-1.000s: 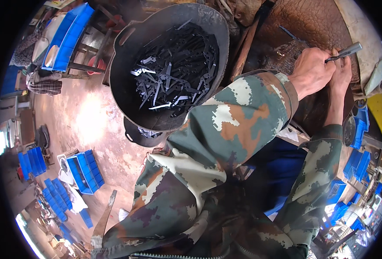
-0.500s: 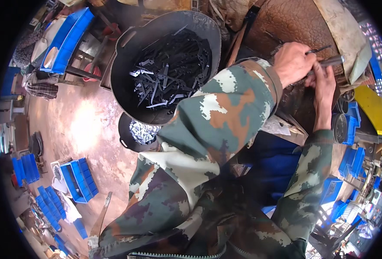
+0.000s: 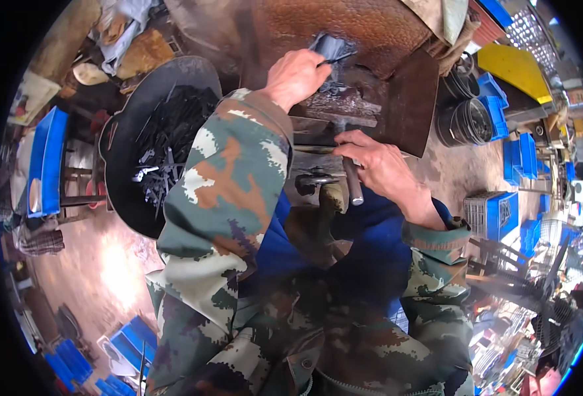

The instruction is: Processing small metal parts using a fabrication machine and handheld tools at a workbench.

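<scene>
My left hand [image 3: 297,78], its fingers closed, pinches a thin dark metal piece [image 3: 335,61] in front of a grey, blurred patch under a brown, wrinkled cover [image 3: 344,26]. Below it lies a wet, dark block [image 3: 344,107]. Nearer to me, my right hand [image 3: 387,168] is closed around a grey metal bar handle [image 3: 353,181] that points toward me. The far end of the metal piece blurs into the grey patch, so I cannot tell whether it touches anything there.
To the left stands a large black tub [image 3: 123,152] with many dark, thin metal pieces in it. A blue bin [image 3: 46,162] is beyond it. Black buckets [image 3: 463,122] and a yellow panel [image 3: 514,71] are at the right. Dark sheet metal [image 3: 413,109] flanks the block.
The view has swung, so the tub sits further left. My hands, close together before, are now apart: the left at the grey patch, the right on the bar handle nearer my body.
</scene>
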A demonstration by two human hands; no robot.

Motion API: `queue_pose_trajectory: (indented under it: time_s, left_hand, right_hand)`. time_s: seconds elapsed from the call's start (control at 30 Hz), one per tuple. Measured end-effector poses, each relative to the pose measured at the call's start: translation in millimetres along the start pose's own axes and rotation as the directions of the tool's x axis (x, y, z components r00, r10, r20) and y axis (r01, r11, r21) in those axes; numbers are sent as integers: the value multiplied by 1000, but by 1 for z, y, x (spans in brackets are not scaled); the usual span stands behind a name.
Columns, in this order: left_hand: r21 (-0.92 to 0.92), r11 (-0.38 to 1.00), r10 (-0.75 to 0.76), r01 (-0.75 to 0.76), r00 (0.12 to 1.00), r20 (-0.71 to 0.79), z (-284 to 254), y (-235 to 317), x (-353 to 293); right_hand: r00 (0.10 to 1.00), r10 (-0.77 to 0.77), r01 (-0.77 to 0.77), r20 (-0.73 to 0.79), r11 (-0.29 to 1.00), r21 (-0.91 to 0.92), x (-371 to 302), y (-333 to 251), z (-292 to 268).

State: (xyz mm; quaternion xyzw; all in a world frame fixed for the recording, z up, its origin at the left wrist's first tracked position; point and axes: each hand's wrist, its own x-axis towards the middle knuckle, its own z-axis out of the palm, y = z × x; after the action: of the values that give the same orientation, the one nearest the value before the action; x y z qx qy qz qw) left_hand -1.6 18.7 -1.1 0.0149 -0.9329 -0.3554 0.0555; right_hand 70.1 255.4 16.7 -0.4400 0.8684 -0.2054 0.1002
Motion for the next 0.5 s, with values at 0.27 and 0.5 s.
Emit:
queue_pose_trajectory:
  time_s: [0.27, 0.5]
  left_hand:
    - [-111, 994, 25, 14, 940, 342, 4, -35, 15]
    - [-29, 975, 222, -220, 970, 104, 10, -61, 15]
  right_hand:
    - [928, 202, -125, -313, 960, 249, 20, 21, -22]
    - [849, 493, -323, -191, 770, 551, 48, 21, -28]
